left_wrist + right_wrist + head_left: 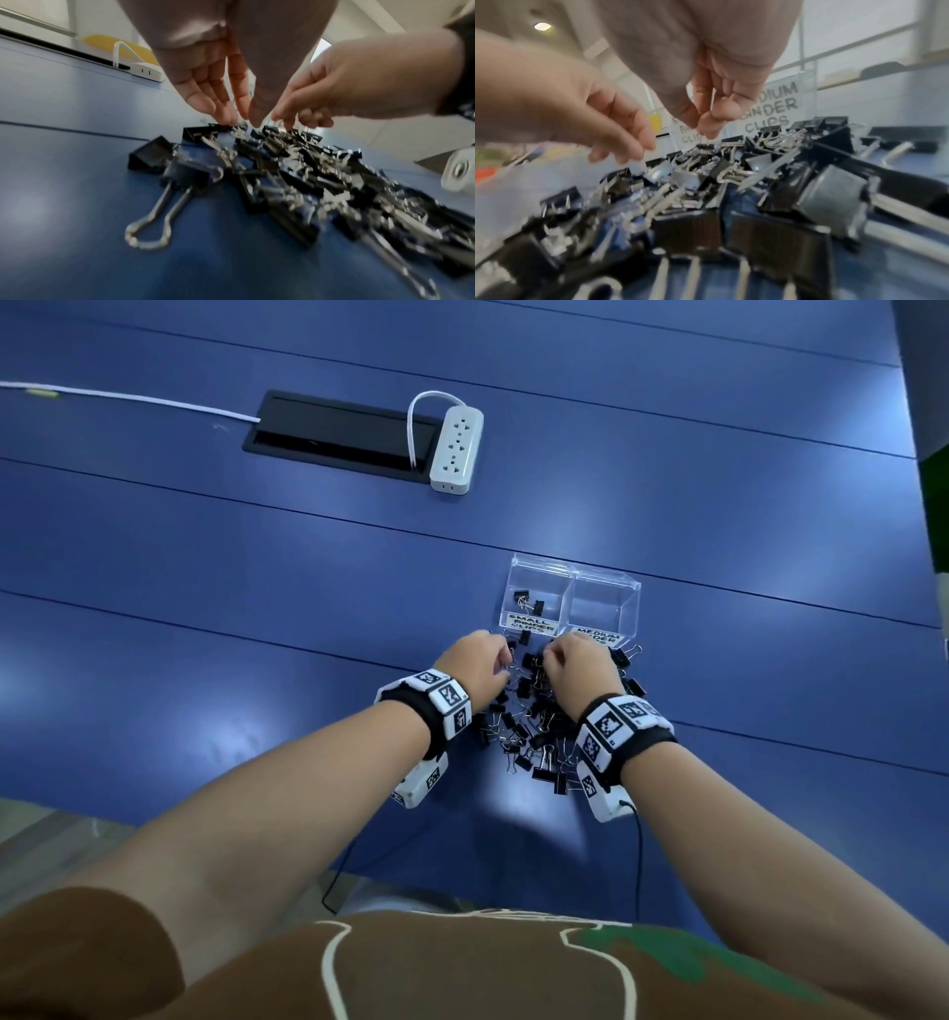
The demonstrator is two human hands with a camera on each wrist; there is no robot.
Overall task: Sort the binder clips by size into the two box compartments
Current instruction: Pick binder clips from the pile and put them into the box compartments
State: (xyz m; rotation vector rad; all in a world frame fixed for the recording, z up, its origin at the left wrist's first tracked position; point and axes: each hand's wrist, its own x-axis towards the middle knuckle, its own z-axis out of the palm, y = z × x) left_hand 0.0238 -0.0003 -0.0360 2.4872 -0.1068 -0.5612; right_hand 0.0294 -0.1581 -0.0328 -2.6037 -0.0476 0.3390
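Observation:
A heap of black binder clips (539, 716) in two sizes lies on the blue table, just in front of a clear two-compartment box (571, 573). Its left compartment, labelled SMALL BINDER CLIPS (531, 625), holds two small clips (529, 604). No clips show in the right one, labelled MEDIUM BINDER CLIPS (772, 105). My left hand (244, 119) reaches down with nearly straight fingers, whose tips touch the far end of the heap (295, 178). My right hand (706, 126) hovers beside it, fingers curled and thumb against fingertips; blur hides whether a clip is pinched.
A white power strip (457, 449) lies at the far side next to a black cable hatch (334, 433), with a white cable (128, 397) running left. The blue table (231, 618) stretches wide to the left; its near edge is by my body.

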